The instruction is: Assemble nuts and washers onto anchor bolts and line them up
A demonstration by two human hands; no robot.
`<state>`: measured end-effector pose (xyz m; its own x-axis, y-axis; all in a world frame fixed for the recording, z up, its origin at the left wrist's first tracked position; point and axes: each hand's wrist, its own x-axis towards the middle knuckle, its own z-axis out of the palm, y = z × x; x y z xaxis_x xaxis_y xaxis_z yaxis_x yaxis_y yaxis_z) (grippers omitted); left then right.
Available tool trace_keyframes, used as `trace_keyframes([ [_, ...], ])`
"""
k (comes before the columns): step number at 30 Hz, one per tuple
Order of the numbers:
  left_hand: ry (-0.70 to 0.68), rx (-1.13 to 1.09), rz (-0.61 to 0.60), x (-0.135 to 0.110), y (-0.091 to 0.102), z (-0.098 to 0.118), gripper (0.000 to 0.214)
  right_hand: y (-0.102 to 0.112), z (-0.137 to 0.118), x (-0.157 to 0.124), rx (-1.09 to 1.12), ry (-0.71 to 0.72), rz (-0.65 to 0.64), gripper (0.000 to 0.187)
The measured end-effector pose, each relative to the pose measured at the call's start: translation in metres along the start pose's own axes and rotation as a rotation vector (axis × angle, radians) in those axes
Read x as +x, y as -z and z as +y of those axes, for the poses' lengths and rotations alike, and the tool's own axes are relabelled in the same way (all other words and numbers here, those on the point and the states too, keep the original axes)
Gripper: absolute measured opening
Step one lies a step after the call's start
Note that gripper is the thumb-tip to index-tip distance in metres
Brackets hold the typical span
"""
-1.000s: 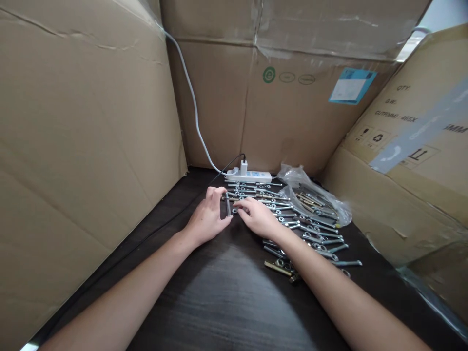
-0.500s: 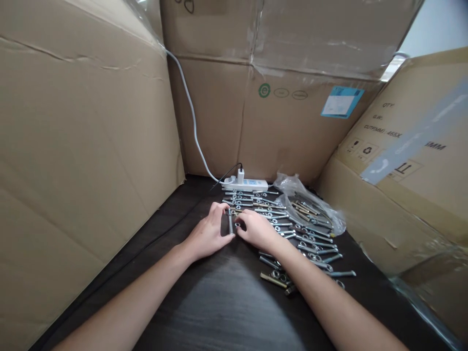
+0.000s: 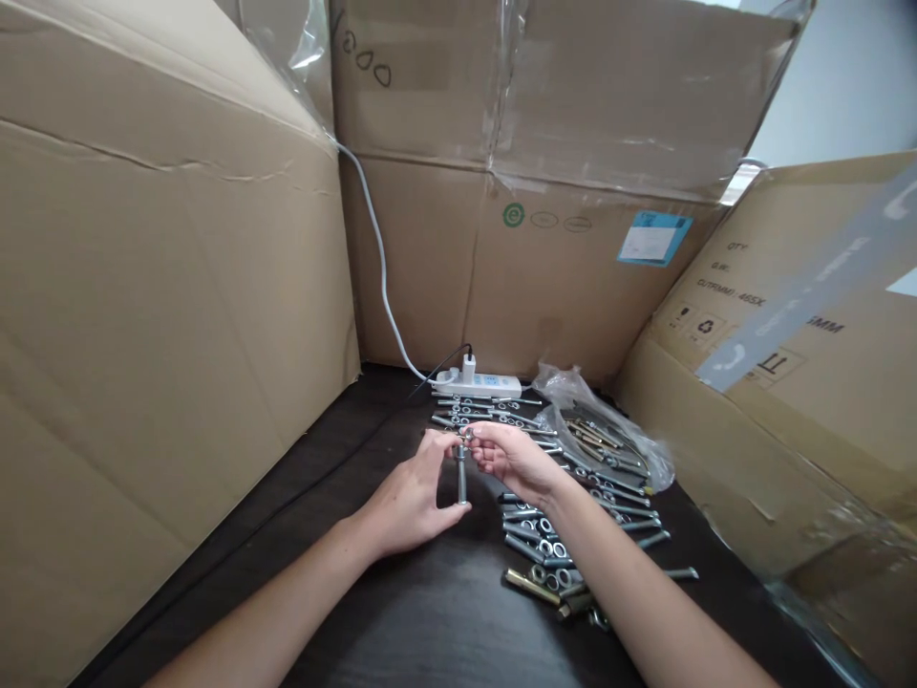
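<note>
Between the thumb and fingertips of my left hand (image 3: 412, 497), a silver expansion bolt (image 3: 462, 481) stands roughly upright, its lower end on the thumb. My right hand (image 3: 512, 459) is closed in a pinch at the bolt's top end, on a small metal nut or washer (image 3: 468, 435); which of the two I cannot tell. The fingertips of both hands almost meet there. Behind and to the right, rows of bolts (image 3: 522, 548) with loose washers (image 3: 545, 548) and nuts lie on the dark table (image 3: 401, 612), partly covered by my right forearm.
A white power strip (image 3: 494, 385) with a plug and cables lies at the back. Beside it a clear plastic bag (image 3: 655, 459) holds brass-coloured and silver bolts. Cardboard boxes (image 3: 415, 258) wall in the left, back and right. A black cable (image 3: 322, 457) runs along the left.
My right hand has come up from beside the loose washers to the bolt's top and now pinches a small metal part. My left hand still holds the bolt. The camera view has tilted up slightly.
</note>
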<state>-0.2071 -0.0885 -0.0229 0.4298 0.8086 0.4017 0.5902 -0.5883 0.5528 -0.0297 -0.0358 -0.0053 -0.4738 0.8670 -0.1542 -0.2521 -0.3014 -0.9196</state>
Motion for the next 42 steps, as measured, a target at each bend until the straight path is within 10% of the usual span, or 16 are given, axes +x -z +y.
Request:
trace_keyframes([
  [42,0.054,-0.031,0.031,-0.0017,0.0015,0.0006,0.061,-0.0090,0.0037,0.0017,-0.061,0.071,0.001,0.034],
])
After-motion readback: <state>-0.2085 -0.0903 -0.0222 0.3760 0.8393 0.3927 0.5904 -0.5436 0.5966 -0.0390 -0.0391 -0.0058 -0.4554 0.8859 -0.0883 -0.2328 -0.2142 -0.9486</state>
